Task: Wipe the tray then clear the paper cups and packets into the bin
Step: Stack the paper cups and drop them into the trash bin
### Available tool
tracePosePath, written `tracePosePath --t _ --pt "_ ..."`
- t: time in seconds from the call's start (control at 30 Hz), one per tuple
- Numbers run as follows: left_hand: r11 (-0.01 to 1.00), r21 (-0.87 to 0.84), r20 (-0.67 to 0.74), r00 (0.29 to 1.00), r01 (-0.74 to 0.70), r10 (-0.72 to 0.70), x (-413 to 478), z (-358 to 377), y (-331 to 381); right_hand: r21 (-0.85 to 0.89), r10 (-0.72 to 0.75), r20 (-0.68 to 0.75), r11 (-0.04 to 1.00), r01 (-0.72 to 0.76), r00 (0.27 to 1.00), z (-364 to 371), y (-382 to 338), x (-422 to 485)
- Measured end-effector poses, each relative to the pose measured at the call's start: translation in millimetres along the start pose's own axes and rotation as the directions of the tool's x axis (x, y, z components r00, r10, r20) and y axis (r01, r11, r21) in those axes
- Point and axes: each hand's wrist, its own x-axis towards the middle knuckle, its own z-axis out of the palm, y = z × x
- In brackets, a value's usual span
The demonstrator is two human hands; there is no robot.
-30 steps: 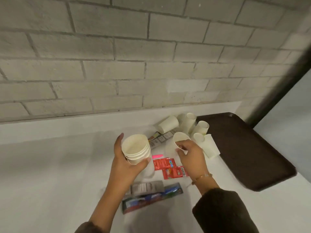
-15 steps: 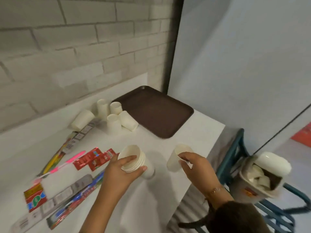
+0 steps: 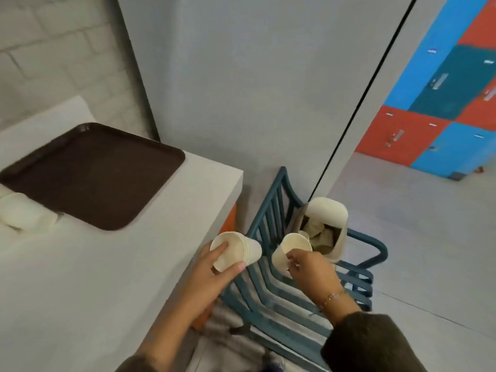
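My left hand (image 3: 208, 275) grips a stack of white paper cups (image 3: 239, 249) past the table's right edge, mouths tilted toward me. My right hand (image 3: 311, 269) pinches a single paper cup (image 3: 287, 251) by its rim, just left of the bin (image 3: 326, 228). The bin is small and beige, stands on a blue chair, has a raised white lid and holds crumpled paper. The brown tray (image 3: 94, 173) lies bare on the white table (image 3: 80, 277). A paper cup (image 3: 24, 217) lies on its side by the tray's near left corner. No packets are in view.
A blue slatted chair (image 3: 281, 285) stands against the table's right side under both hands. A grey wall is behind it. Red and blue lockers (image 3: 445, 84) are at the far right across the grey floor.
The view has swung right, from the cups and packets on the table to the bin. Both hands have carried their cups off the table edge to above the chair, close to the bin.
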Motion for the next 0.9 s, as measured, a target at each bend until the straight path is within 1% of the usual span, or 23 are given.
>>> tracePosePath --t 0.1,0.2,0.33,0.5,0.57,0.67,0.73,0.77,0.83,0.9 --pt "0.999 0.026 0.1 0.994 0.03 -0.033 38 63 8 0.025 0.084 0.027 0.996 -0.084 0.996 -11 64 20" --pt "0.994 0.108 0.196 0.98 0.024 -0.045 78 126 17 0.05 0.17 0.051 0.984 -0.173 0.984 -19 116 38" --pt "0.967 0.245 0.371 0.928 -0.068 -0.029 126 197 27 0.076 0.236 0.057 0.968 -0.24 0.97 -22 165 52" --pt "0.894 0.413 0.481 0.875 -0.175 -0.051 187 257 20 0.093 0.262 0.059 0.959 -0.267 0.963 -23 203 65" --pt "0.841 0.496 0.495 0.866 -0.217 -0.068 204 275 13 0.105 0.259 0.069 0.958 -0.265 0.963 -21 212 68" --pt "0.744 0.621 0.472 0.875 -0.244 -0.107 224 295 1 0.126 0.238 0.095 0.96 -0.249 0.967 -17 222 71" --pt "0.717 0.655 0.457 0.881 -0.239 -0.124 237 304 -5 0.124 0.22 0.121 0.964 -0.234 0.968 -15 227 74" --pt "0.713 0.666 0.451 0.88 -0.22 -0.149 245 308 -9 0.125 0.215 0.132 0.965 -0.232 0.968 -13 231 77" --pt "0.74 0.652 0.445 0.874 -0.166 -0.195 258 311 -18 0.126 0.213 0.147 0.965 -0.231 0.966 -10 233 80" --pt "0.806 0.587 0.433 0.871 -0.075 -0.234 271 315 -26 0.128 0.217 0.165 0.962 -0.239 0.962 -7 236 84"
